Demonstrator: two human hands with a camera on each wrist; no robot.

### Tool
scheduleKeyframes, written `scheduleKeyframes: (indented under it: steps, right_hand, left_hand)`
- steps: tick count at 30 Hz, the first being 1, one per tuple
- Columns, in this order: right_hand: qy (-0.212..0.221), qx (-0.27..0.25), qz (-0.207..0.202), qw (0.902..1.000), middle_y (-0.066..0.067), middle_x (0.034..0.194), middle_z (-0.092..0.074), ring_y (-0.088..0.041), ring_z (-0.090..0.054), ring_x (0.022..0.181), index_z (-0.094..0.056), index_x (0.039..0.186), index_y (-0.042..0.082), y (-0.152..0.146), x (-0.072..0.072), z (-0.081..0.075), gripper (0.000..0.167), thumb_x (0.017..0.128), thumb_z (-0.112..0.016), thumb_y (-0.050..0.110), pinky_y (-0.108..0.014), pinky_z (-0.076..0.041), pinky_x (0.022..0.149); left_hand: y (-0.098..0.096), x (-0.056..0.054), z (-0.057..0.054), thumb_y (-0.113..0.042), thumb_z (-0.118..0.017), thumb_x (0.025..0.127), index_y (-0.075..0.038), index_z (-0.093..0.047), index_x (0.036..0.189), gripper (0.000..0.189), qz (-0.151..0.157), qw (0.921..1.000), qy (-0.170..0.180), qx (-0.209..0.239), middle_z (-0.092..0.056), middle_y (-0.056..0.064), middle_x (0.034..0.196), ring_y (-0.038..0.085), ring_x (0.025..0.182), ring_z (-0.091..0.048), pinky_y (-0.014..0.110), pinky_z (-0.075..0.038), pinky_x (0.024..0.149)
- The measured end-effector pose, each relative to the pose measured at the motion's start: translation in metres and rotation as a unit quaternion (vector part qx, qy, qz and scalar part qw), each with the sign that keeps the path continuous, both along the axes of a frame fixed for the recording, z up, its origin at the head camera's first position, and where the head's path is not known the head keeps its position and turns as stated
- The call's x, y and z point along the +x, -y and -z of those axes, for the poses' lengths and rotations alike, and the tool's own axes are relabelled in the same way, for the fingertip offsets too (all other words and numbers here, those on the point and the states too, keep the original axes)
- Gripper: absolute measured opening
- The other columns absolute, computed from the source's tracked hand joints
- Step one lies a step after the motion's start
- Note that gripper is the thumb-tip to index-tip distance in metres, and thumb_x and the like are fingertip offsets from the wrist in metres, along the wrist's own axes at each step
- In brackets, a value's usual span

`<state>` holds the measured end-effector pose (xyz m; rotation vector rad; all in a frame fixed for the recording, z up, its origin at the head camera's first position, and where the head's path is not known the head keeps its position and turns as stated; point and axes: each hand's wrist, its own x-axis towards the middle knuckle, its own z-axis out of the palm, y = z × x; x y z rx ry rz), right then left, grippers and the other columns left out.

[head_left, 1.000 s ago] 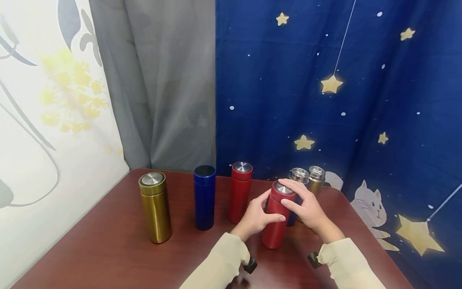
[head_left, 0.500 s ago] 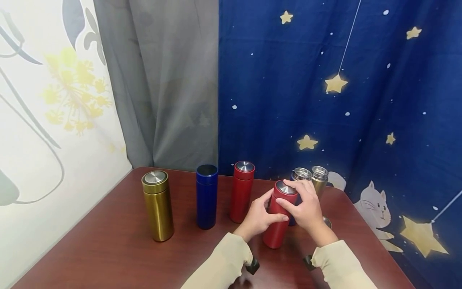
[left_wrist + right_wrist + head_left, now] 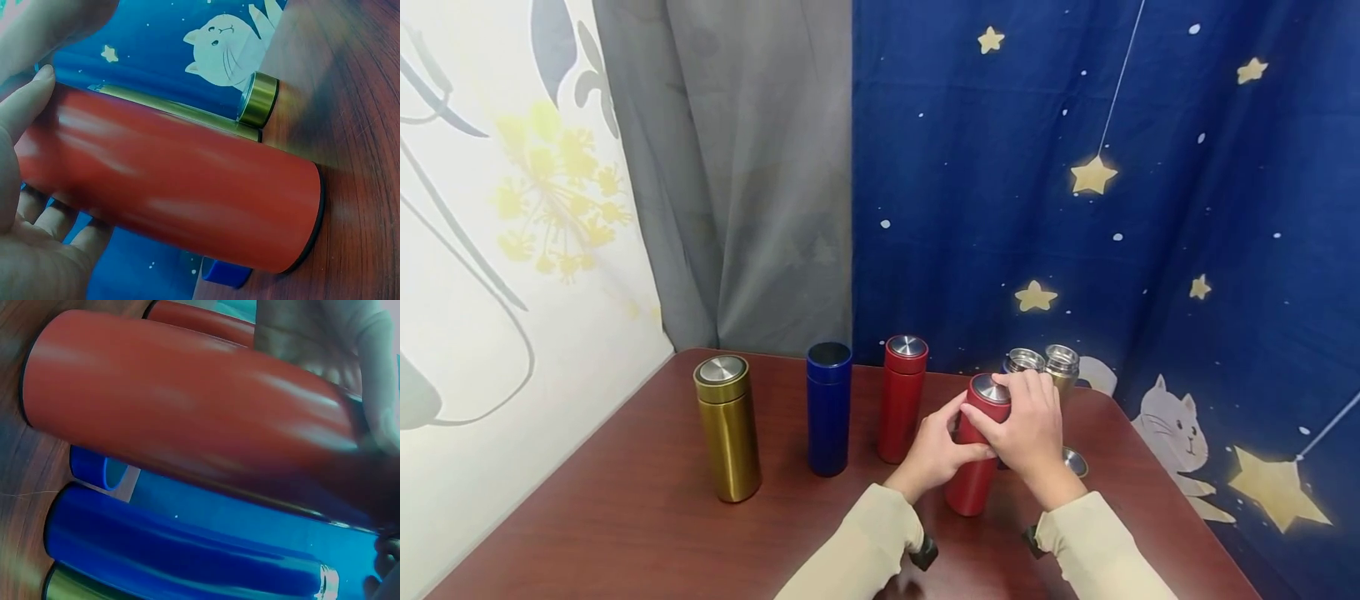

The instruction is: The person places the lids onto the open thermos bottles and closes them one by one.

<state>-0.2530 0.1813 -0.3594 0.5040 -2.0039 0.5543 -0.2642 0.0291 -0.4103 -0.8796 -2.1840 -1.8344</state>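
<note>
A red thermos point(image 3: 972, 492) stands upright on the table between both hands. My left hand point(image 3: 934, 450) grips its body around the upper half, thumb on the near side. Around the top, my right hand point(image 3: 1032, 429) holds the thermos's lid point(image 3: 988, 388), whose silver disc shows beside the fingers. In the left wrist view the left thumb and fingers wrap the red body point(image 3: 181, 181). Behind the held thermos are a blue bottle point(image 3: 181, 544) and a gold bottle point(image 3: 1063, 365), both with bare steel mouths. A gold lid point(image 3: 259, 100) and a blue lid point(image 3: 90, 467) lie near them.
To the left stand a gold thermos point(image 3: 730, 442), a blue thermos point(image 3: 829, 425) and a second red thermos point(image 3: 901, 408), all with lids on. The dark red table point(image 3: 625, 525) ends at a grey curtain point(image 3: 760, 183) and a blue star curtain point(image 3: 970, 167).
My right hand has turned around the lid, its wrist swinging left and its fingers drawing together. The gold lid on the table has come into view behind it. My left hand keeps its grip.
</note>
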Motion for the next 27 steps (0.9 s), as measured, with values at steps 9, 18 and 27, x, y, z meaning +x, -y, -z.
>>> scheduleKeyframes:
  steps: [9, 18, 27]
  right_hand:
    - [0.237, -0.068, -0.227, 0.9421, -0.004, 0.138, -0.052, -0.023, -0.041, 0.128, -0.059, 0.131, 0.015, -0.018, 0.001, -0.008, 0.051, 0.083, -0.075, 0.014, -0.047, -0.05, 0.09]
    - [0.356, -0.117, -0.347, 0.8595, -0.014, 0.135, -0.053, -0.02, -0.055, 0.115, -0.052, 0.139, 0.01, -0.034, -0.003, -0.013, 0.053, 0.088, -0.066, 0.006, -0.033, -0.052, 0.089]
    - [0.31, -0.097, -0.242, 0.9144, -0.009, 0.13, -0.058, -0.026, -0.052, 0.115, -0.058, 0.136, 0.019, -0.03, 0.001, -0.01, 0.056, 0.083, -0.077, 0.015, -0.038, -0.052, 0.086]
  left_hand:
    - [0.007, -0.005, -0.002, -0.02, -0.081, 0.081, -0.021, -0.042, 0.147, 0.077, 0.061, 0.9975, 0.035, 0.0, -0.062, -0.002, 0.126, 0.009, 0.104, -0.064, 0.025, -0.053, 0.083]
    - [0.013, -0.013, -0.003, -0.016, -0.077, 0.084, -0.018, -0.04, 0.148, 0.073, 0.114, 0.9931, 0.025, -0.011, -0.062, 0.001, 0.125, 0.01, 0.103, -0.065, 0.026, -0.053, 0.083]
    - [0.01, -0.01, -0.001, -0.013, -0.078, 0.082, -0.015, -0.041, 0.148, 0.076, 0.094, 0.9952, 0.026, 0.009, -0.063, 0.003, 0.126, 0.012, 0.102, -0.065, 0.027, -0.054, 0.082]
